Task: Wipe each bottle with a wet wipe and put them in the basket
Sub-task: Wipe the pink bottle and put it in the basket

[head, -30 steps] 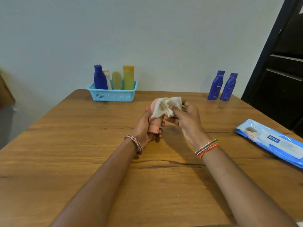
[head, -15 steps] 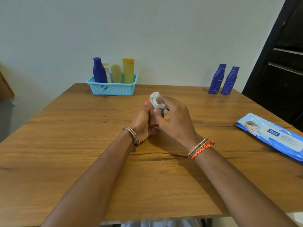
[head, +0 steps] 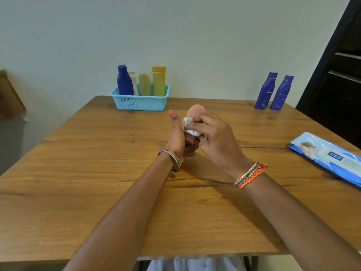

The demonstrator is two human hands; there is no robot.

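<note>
Over the middle of the wooden table (head: 97, 173), a pink bottle (head: 196, 111) held upright in the left hand (head: 178, 136), fingers curled round its lower part, thumb pointing up, only the rounded top of the bottle visible above the hands. Around the middle of the bottle, a white wet wipe (head: 189, 126), crumpled, pinched and pressed against it by the curled fingers of the right hand (head: 214, 137). At the far edge of the table, near the wall, a light blue basket (head: 140, 103), already holding a dark blue bottle (head: 124, 81), a small white bottle (head: 133, 82) partly hidden behind it, a green oval bottle (head: 144, 84) and a tall yellow bottle (head: 159, 81), all standing upright. At the far right corner, well apart from the basket, two blue bottles (head: 274, 91) standing just beside each other, not yet in the basket. On the right edge of the table, a blue pack of wipes (head: 330, 157) lying flat, partly cut off by the frame.
</note>
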